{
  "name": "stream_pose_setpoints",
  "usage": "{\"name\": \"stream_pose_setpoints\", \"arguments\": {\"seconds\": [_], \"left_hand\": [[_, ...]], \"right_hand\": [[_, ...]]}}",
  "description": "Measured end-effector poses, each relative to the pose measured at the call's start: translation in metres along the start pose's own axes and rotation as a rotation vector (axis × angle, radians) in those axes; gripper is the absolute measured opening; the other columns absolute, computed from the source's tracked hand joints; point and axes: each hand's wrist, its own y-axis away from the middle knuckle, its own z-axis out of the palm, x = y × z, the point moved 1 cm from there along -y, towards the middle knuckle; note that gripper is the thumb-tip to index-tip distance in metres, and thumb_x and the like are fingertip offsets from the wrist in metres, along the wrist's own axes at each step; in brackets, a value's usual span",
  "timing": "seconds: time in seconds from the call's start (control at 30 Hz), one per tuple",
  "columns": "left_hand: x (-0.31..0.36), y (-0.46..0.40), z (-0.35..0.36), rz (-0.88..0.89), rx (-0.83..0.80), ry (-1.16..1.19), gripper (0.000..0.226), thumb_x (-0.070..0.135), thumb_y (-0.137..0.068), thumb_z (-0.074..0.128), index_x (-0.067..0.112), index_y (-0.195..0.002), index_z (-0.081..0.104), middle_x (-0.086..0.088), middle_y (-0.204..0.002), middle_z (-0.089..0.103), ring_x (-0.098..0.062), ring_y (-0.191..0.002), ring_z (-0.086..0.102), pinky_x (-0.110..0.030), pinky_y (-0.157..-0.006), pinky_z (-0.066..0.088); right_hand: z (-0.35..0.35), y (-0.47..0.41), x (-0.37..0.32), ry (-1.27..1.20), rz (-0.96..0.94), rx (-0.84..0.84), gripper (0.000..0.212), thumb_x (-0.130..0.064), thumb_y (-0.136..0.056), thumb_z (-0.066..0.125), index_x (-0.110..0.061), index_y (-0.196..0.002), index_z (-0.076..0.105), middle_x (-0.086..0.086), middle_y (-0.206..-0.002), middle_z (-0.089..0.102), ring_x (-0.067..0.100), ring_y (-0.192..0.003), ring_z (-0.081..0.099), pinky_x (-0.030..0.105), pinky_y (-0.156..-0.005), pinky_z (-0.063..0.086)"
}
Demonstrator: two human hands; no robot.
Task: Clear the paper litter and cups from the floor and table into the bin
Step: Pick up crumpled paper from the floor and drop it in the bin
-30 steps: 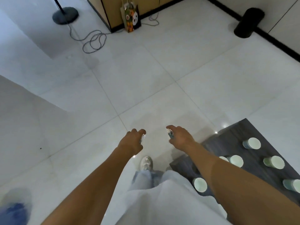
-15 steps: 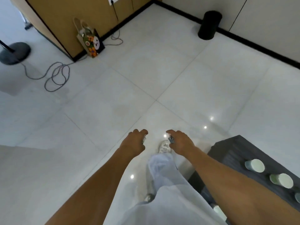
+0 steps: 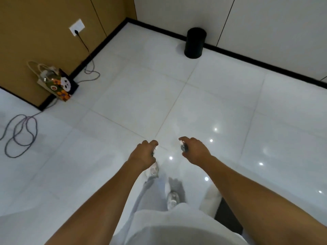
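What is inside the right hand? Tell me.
A small scrap, white and grey, pokes out between the thumb and curled fingers of the right hand. The fingers cover the rest, so its full shape stays hidden.

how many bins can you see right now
1: a black round bin standing on the floor against the far white wall, ahead of both hands. Others may be outside the view.

one black bin (image 3: 195,42), one patterned gift bag (image 3: 56,82), one wall socket (image 3: 77,27), one coiled cable (image 3: 21,133), two hands, left hand (image 3: 144,154), right hand (image 3: 195,151), two shoes (image 3: 153,169)
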Motion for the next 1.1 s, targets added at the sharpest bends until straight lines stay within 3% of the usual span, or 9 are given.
{"name": "stream_pose_setpoints", "arguments": {"seconds": [0.47, 0.67, 0.87, 1.1], "left_hand": [[0.007, -0.285, -0.21, 0.155, 0.004, -0.069, 0.048, 0.01, -0.084, 0.057, 0.022, -0.129, 0.046, -0.011, -0.113, 0.05, -0.028, -0.1, 0.053, -0.033, -0.084, 0.05], [0.036, -0.393, -0.261, 0.223, -0.053, -0.072, 0.05, 0.01, -0.084, 0.059, 0.024, -0.13, 0.045, -0.008, -0.113, 0.05, -0.024, -0.098, 0.052, -0.025, -0.076, 0.044], [0.086, -0.522, -0.323, 0.243, -0.067, -0.082, 0.052, 0.012, -0.084, 0.058, 0.023, -0.133, 0.043, -0.007, -0.121, 0.048, -0.026, -0.11, 0.049, -0.035, -0.09, 0.048], [0.131, -0.646, -0.4, 0.256, -0.053, -0.082, 0.05, 0.012, -0.084, 0.06, 0.022, -0.131, 0.045, -0.009, -0.121, 0.049, -0.026, -0.107, 0.051, -0.033, -0.088, 0.049]], "right_hand": [[-0.166, -0.26, -0.052, -0.102, 0.131, 0.109, 0.057, -0.017, -0.088, 0.06, -0.029, -0.141, 0.042, 0.009, -0.119, 0.055, 0.029, -0.11, 0.055, 0.039, -0.091, 0.05], [-0.226, -0.356, -0.042, -0.112, 0.182, 0.111, 0.059, -0.015, -0.087, 0.058, -0.03, -0.141, 0.04, 0.007, -0.117, 0.056, 0.027, -0.107, 0.056, 0.034, -0.085, 0.05], [-0.313, -0.47, -0.014, -0.12, 0.205, 0.158, 0.052, -0.018, -0.089, 0.053, -0.031, -0.139, 0.043, 0.007, -0.118, 0.057, 0.028, -0.108, 0.056, 0.031, -0.083, 0.049], [-0.42, -0.586, -0.006, -0.148, 0.188, 0.184, 0.052, -0.018, -0.09, 0.054, -0.029, -0.14, 0.042, 0.01, -0.119, 0.056, 0.03, -0.109, 0.056, 0.034, -0.086, 0.051]]}}
